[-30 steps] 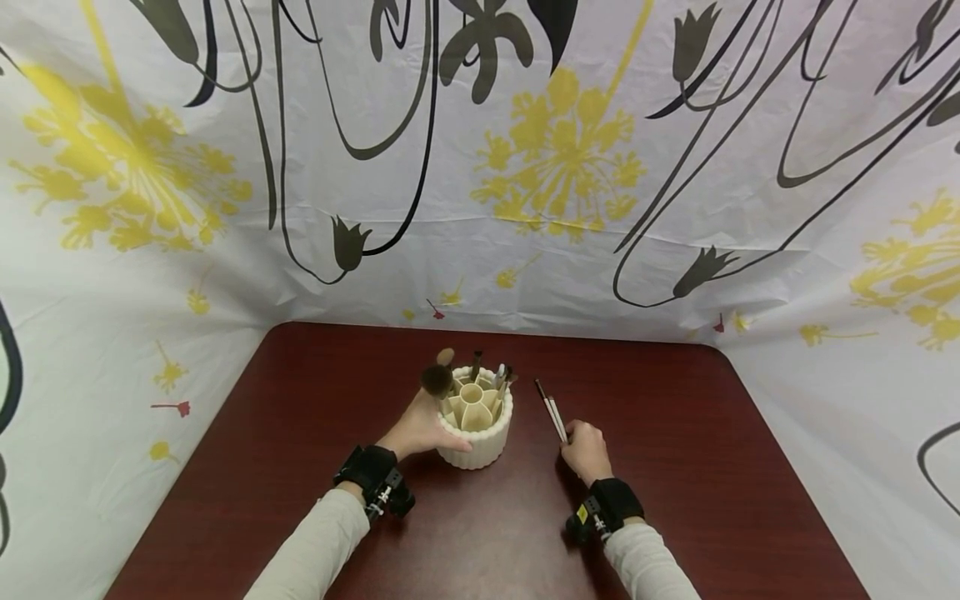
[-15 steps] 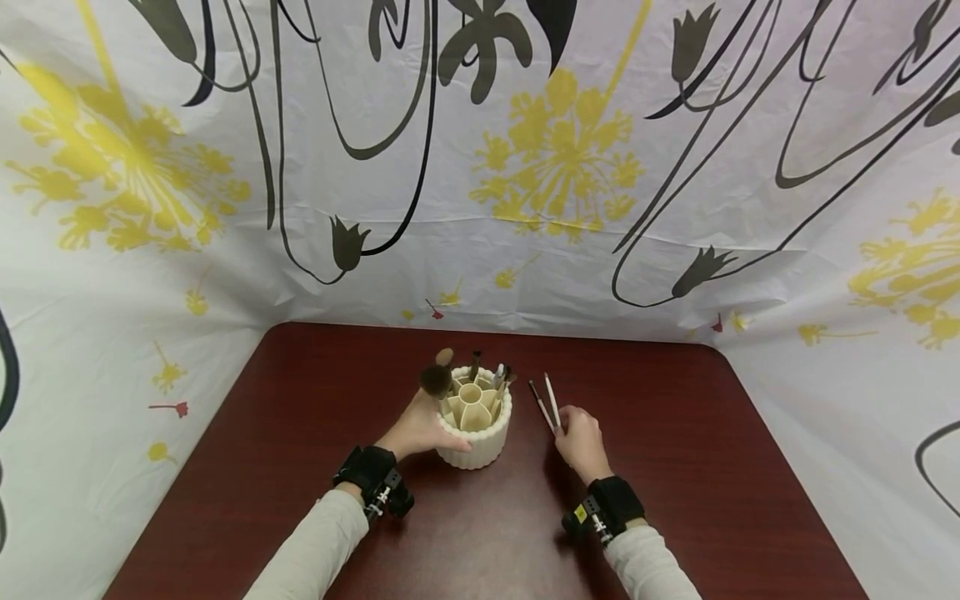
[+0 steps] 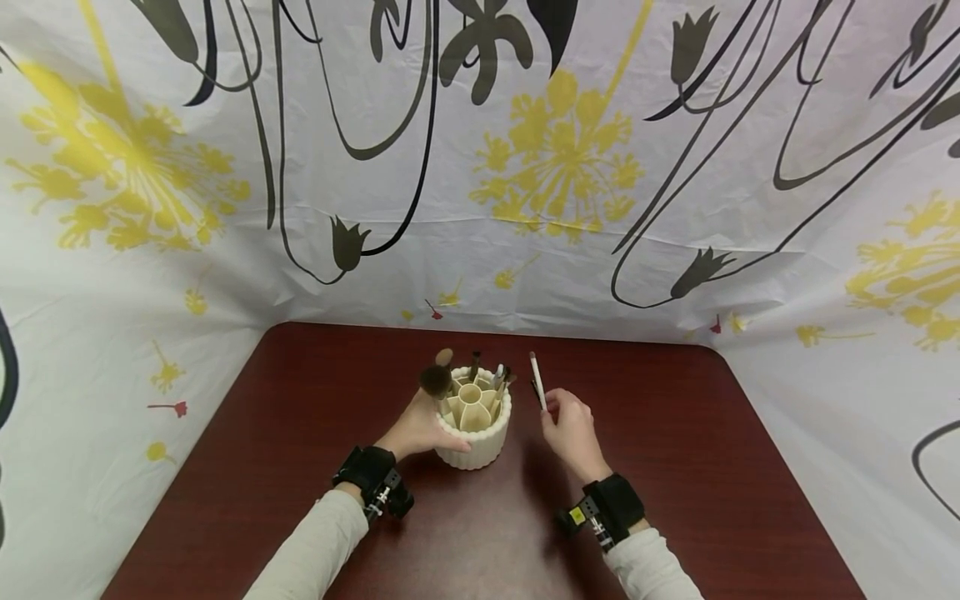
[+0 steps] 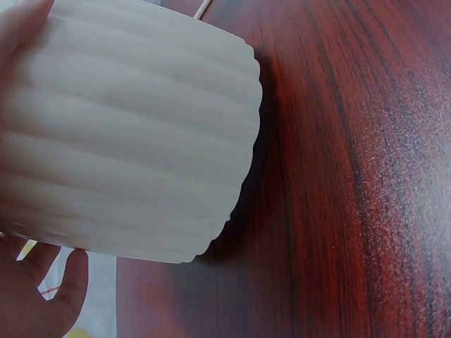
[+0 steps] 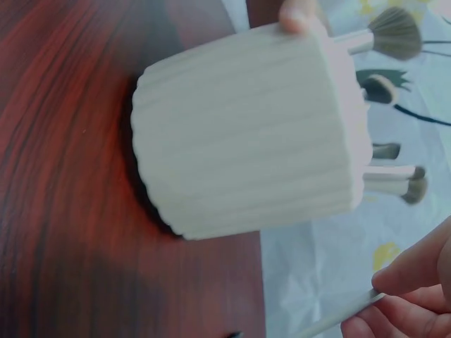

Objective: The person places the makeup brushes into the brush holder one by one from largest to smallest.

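In the head view a cream ribbed brush holder [image 3: 474, 446] with divided compartments stands upright on the table. My left hand [image 3: 422, 427] grips its left side, thumb across the front. Several makeup brushes stick out of it, among them a big dark fluffy brush [image 3: 436, 381]. To the right, my right hand [image 3: 573, 432] pinches a slim white-handled makeup brush [image 3: 537, 382] between thumb and fingers, raised and apart from the holder. Behind it a second brush's dark tip [image 3: 535, 387] barely shows; in the right wrist view a dark tip [image 5: 235, 335] appears at the bottom edge.
The dark red wooden table [image 3: 337, 358] has rounded far corners. A white patterned cloth [image 3: 480, 283] hangs behind and beside it. Both wrists carry black camera straps, such as the right wrist strap [image 3: 617, 502].
My right hand has picked up one white brush and moved it up and left, toward the holder. The other brush is now mostly hidden behind it. My left hand stays on the holder.
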`<action>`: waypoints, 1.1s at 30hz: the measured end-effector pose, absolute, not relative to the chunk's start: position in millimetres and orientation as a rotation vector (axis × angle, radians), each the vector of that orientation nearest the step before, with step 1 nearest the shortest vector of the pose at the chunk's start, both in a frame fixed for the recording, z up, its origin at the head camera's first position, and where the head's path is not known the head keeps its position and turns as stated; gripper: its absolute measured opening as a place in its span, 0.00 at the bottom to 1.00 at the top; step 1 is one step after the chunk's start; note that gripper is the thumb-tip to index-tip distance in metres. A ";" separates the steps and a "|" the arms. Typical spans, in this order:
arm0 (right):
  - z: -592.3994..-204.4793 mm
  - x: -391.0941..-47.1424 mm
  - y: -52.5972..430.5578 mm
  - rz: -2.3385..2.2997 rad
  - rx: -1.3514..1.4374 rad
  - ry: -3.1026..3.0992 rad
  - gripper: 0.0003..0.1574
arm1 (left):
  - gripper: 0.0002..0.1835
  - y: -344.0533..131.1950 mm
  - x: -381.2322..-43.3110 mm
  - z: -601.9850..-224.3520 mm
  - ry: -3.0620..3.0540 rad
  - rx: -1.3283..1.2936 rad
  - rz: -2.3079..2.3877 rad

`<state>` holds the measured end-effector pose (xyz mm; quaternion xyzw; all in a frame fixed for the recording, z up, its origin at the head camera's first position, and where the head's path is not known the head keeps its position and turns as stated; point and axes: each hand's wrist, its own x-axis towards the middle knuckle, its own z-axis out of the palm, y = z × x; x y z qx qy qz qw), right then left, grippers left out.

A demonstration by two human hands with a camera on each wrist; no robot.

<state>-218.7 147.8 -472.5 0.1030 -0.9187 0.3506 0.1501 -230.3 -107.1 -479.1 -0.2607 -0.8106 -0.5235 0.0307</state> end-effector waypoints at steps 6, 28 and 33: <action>-466.3 -217.0 142.6 0.999 0.337 -2.583 0.11 | 0.75 -107.8 -240.9 -498.6 -2.487 -0.794 -1.612; -444.6 -214.7 126.1 1.122 0.504 -2.468 0.10 | 0.76 -109.6 -250.7 -513.3 -2.484 -0.789 -1.619; -441.1 -213.5 120.8 1.144 0.539 -2.420 0.12 | 0.76 -108.9 -248.6 -510.6 -2.475 -0.785 -1.618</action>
